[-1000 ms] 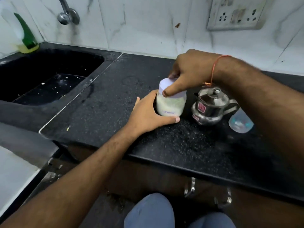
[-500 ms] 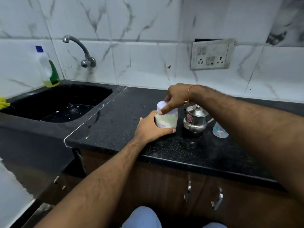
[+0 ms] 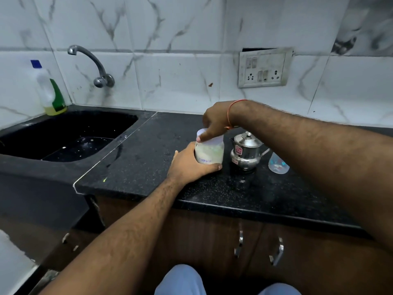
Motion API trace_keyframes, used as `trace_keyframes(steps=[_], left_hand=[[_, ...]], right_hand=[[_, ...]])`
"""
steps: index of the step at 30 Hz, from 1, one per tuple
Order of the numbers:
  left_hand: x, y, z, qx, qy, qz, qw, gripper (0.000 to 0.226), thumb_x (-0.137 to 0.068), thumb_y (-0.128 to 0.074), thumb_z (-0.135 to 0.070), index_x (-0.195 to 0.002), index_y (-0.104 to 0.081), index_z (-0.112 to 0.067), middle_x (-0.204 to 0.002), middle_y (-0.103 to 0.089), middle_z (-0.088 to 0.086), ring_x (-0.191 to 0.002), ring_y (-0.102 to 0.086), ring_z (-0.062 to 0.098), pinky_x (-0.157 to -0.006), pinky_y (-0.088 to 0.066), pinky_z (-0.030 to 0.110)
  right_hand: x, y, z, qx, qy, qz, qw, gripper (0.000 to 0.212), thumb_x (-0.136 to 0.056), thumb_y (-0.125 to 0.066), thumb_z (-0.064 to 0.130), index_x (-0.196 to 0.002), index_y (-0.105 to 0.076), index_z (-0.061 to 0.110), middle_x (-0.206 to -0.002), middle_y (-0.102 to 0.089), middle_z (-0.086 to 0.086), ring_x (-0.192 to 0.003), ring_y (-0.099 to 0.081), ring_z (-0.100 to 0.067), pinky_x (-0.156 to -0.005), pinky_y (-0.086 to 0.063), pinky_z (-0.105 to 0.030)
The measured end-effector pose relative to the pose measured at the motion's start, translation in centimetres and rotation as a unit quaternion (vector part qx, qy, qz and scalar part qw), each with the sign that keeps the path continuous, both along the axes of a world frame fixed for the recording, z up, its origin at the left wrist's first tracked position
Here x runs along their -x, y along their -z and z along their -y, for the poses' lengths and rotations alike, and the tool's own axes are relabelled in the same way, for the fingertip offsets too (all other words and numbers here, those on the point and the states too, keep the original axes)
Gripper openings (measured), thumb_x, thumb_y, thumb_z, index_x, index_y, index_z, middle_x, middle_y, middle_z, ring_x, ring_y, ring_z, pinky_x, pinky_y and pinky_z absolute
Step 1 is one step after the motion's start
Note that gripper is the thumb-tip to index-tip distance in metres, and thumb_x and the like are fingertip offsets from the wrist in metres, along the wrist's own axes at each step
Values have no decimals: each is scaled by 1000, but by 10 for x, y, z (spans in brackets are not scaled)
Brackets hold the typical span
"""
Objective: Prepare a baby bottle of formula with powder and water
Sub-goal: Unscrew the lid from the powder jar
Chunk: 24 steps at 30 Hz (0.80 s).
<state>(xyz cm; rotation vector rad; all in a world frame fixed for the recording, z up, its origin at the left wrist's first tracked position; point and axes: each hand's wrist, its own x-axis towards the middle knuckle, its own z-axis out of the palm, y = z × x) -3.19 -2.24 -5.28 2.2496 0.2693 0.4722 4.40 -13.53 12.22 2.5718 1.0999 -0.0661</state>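
Note:
A clear formula jar with pale powder and a lilac lid stands on the black counter. My left hand grips the jar's body from the left. My right hand comes from above and grips the lid, fingers curled round its rim. Right of the jar stands a small steel kettle with a lid knob. A clear baby bottle stands beyond the kettle, partly hidden by my right forearm.
A black sink lies at the left under a wall tap. A dish soap bottle stands at the sink's back corner. A switchboard is on the tiled wall. Cabinet doors with handles are below the counter edge.
The camera has pulled back and tilted up, showing more wall and sink. Both hands stay on the jar, the right on its lid.

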Motion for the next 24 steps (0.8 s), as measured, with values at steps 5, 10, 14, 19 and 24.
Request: trace_keyframes(steps=[5, 10, 14, 19, 24], left_hand=[[-1, 1, -1, -2, 6, -2, 1000, 90, -60, -84, -82, -133, -59, -36, -122, -74, -20, -126, -68, 15, -133, -24, 62], [-2, 2, -2, -10, 12, 1, 1000, 88, -64, -88, -78, -134, -58, -35, -125, -74, -19, -127, -68, 17, -134, -22, 63], [-3, 2, -3, -5, 13, -3, 1000, 92, -59, -84, -82, -135, -59, -36, -125, -74, -20, -127, -68, 16, -133, -23, 62], [-3, 3, -3, -14, 12, -1, 1000, 91, -63, -87, -79, -137, -58, -35, -130, -74, -19, -131, -67, 18, -135, -17, 64], [-5, 4, -4, -11, 13, -5, 1000, 94, -59, -85, -82, -136, -58, -36, -127, -73, -20, -128, -68, 16, -133, -24, 64]], right_hand=[[0, -6, -1, -51, -16, -117, 992, 73, -69, -82, 37, -139, -63, 32, -135, -64, 9, -123, -63, -24, -104, -57, -51], [-1, 1, -1, -22, 8, -45, 999, 87, -74, -77, 73, -144, -58, 23, -134, -69, -3, -97, -75, -26, -80, -64, -39], [-3, 0, -3, -61, 0, -125, 990, 75, -69, -87, 37, -139, -61, 29, -140, -62, 3, -121, -65, -27, -98, -60, -50], [-2, -2, -5, -31, 21, -70, 997, 83, -75, -83, 67, -140, -61, 20, -133, -69, -4, -97, -75, -27, -82, -66, -44], [-9, 0, -5, -66, 5, -133, 989, 75, -76, -91, 37, -143, -57, 32, -144, -57, 4, -121, -64, -28, -93, -64, -48]])
